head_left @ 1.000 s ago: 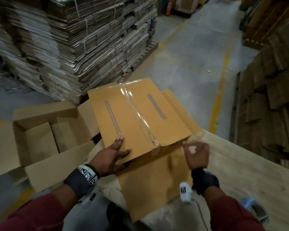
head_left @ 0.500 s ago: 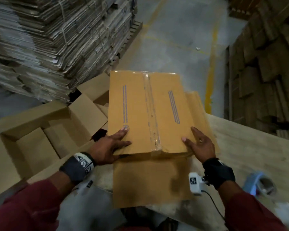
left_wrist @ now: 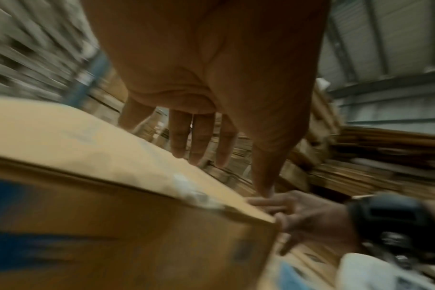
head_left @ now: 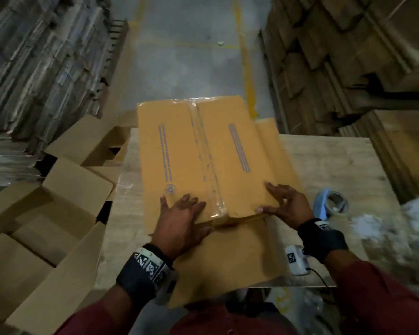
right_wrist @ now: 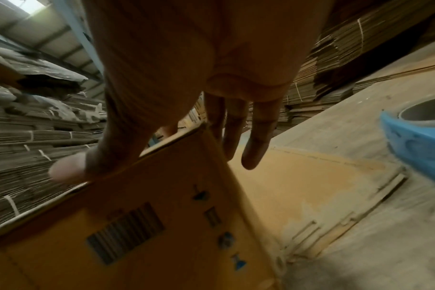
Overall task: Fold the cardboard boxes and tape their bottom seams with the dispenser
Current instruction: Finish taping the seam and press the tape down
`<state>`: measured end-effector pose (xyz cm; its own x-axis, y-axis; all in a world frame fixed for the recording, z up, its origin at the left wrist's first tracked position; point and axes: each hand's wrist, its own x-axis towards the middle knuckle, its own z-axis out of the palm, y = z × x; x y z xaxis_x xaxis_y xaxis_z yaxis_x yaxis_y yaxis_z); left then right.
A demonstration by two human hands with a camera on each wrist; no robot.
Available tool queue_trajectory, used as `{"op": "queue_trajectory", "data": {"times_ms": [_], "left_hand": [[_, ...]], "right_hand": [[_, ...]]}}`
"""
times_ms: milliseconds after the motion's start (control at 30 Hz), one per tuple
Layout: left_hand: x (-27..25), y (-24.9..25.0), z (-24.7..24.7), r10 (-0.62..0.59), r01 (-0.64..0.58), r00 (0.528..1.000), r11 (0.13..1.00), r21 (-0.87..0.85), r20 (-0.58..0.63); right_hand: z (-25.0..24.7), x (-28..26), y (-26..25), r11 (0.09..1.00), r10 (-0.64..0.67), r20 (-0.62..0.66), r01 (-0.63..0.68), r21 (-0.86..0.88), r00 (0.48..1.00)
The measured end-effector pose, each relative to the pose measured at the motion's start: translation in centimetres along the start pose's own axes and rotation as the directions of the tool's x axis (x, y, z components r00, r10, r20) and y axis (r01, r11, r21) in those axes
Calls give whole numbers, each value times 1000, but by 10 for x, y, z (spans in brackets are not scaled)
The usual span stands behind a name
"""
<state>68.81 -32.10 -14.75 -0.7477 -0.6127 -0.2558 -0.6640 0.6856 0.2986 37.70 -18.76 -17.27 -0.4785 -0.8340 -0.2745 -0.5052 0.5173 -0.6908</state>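
Note:
A yellow-brown cardboard box (head_left: 179,146) stands bottom-up on the wooden table (head_left: 336,165). Clear tape (head_left: 203,153) runs along its bottom seam and over the near edge. My left hand (head_left: 182,213) lies flat on the box top, just left of the tape, fingers straight (left_wrist: 199,141). My right hand (head_left: 285,204) spreads over the near right corner, thumb (right_wrist: 67,166) on the front edge and fingers (right_wrist: 256,137) straight along the box (right_wrist: 162,215). The blue tape dispenser (head_left: 329,204) lies on the table right of that hand, untouched.
A flat cardboard sheet (head_left: 227,257) lies under the box and overhangs the table's near edge. Several open folded boxes (head_left: 58,213) stand at the left below table level. Tall stacks of flat cardboard (head_left: 46,68) flank a concrete aisle (head_left: 191,56).
The box has swung from a tilt to lie square on the table. My left hand has slid in toward the tape, and my right hand has come down onto the near right corner.

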Motion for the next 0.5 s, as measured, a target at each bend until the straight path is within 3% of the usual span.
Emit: {"op": "queue_trajectory", "data": {"times_ms": [100, 300, 333, 400, 500], "left_hand": [[16, 62, 10, 116, -118, 993, 990, -74, -38], [67, 140, 54, 51, -52, 997, 999, -12, -59], [75, 146, 60, 48, -47, 997, 999, 18, -60], [87, 152, 70, 27, -22, 998, 996, 88, -56], [91, 159, 79, -5, 18, 996, 989, 149, -86]], "right_hand": [[-23, -8, 23, 997, -73, 111, 76, -25, 991], [-108, 9, 134, 965, -92, 92, 111, -237, 992], [-123, 21, 153, 920, -113, 136, 156, -360, 984], [-144, 45, 183, 776, -6, 287, 186, -603, 958], [-159, 69, 199, 656, 57, 409, 275, -703, 911]]}}
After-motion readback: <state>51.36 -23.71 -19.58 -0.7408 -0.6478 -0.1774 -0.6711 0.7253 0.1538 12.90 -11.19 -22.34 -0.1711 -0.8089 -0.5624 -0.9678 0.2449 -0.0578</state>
